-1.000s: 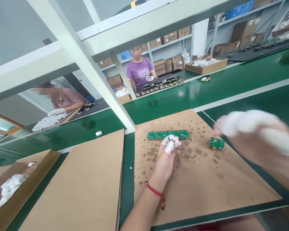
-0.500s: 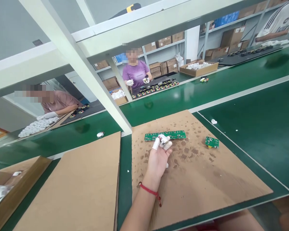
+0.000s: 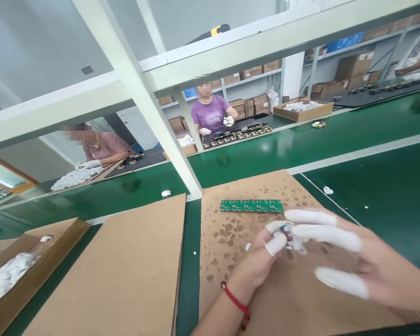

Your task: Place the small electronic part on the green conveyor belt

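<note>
We are pinching a small dark component [image 3: 290,234] between the capped fingertips of our left hand [image 3: 262,261], above the stained brown cardboard sheet [image 3: 231,233]. Our right hand [image 3: 357,261] is spreading its fingers beside it, grasping nothing. A long green circuit board [image 3: 252,205] is lying beyond.

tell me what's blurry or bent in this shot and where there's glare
Head view: the right hand near the lens is smeared with motion blur, and the small part pinched in the left hand is too blurred to identify; the long green board stays sharp; the white frame beams slant; soft glare sits on the green belt.
</note>
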{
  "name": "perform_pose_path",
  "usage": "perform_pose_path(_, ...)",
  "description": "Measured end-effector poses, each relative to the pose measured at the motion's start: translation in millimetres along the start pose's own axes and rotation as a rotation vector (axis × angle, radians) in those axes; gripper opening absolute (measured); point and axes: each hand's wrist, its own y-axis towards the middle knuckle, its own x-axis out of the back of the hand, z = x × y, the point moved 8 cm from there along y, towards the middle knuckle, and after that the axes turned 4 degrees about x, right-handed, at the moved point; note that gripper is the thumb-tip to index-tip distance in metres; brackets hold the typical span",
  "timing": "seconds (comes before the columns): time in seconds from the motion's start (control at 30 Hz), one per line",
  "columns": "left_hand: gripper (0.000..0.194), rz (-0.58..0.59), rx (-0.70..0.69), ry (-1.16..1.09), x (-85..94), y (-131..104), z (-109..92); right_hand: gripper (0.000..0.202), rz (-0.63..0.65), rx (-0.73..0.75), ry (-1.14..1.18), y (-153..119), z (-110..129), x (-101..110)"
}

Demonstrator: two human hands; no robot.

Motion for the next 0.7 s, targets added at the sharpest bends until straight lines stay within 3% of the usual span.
perform_pose_path(0.17,0.064,0.164,0.027,0.171,-16.9,2.6,6.6,0.053,0.126,0.187,-0.135,-10.2,-16.4,-20.1)
perform_pose_path(0.27,0.061,0.211,-0.002,0.393,-22.0,-0.1,-6.5,0.044,0.1,0.091,-0.047,-7.5,-31.8,-16.1)
perform_pose_path(0.33,0.053,0.126,-0.015,0.587,-13.9,-2.3,-19.6,0.03,0.068,-0.043,0.011,3.0,-49.0,-12.5)
perform_pose_path(0.4,0.044,-0.113,-0.041,0.875,6.9,-4.4,-37.4,0.02,0.035,-0.146,0.048,19.4,-72.9,-9.4)
perform_pose_path(0.5,0.034,-0.422,-0.022,1.402,31.1,-8.2,-57.3,0.026,-0.06,-0.278,-0.021,49.2,-126.9,3.0)
perform_pose_path(0.57,0.031,-0.473,0.084,1.609,39.9,-7.2,-55.9,0.031,-0.207,-0.364,-0.113,66.7,-167.8,21.0)
perform_pose_path(0.7,0.033,-0.456,0.25,1.701,46.4,-6.4,-46.6,0.032,-0.403,-0.461,-0.234,93.6,-229.0,47.8)
